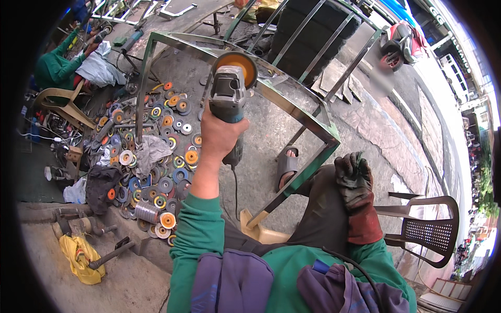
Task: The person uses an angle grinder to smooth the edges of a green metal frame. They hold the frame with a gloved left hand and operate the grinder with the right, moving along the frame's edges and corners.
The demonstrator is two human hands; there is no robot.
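My bare left hand (222, 133) is wrapped round the body of an angle grinder (228, 94), held up in front of me. Its round orange-yellow disc (241, 67) faces up at the far end, over the near rail of a shiny metal frame (282, 99). From its back end a dark cord (236, 188) hangs down. My right hand (355, 175), in a dark and red work glove, rests by my right knee with its fingers curled in. Nothing shows in that glove. One corner of the frame stands just left of it.
Many used grinding discs (167, 185) lie heaped on the left, with a grey rag (153, 155) among them. A brown plastic chair (430, 229) stands at right. Another person in a green sleeve (57, 70) sits at far left. A red motorcycle (402, 44) is parked far right.
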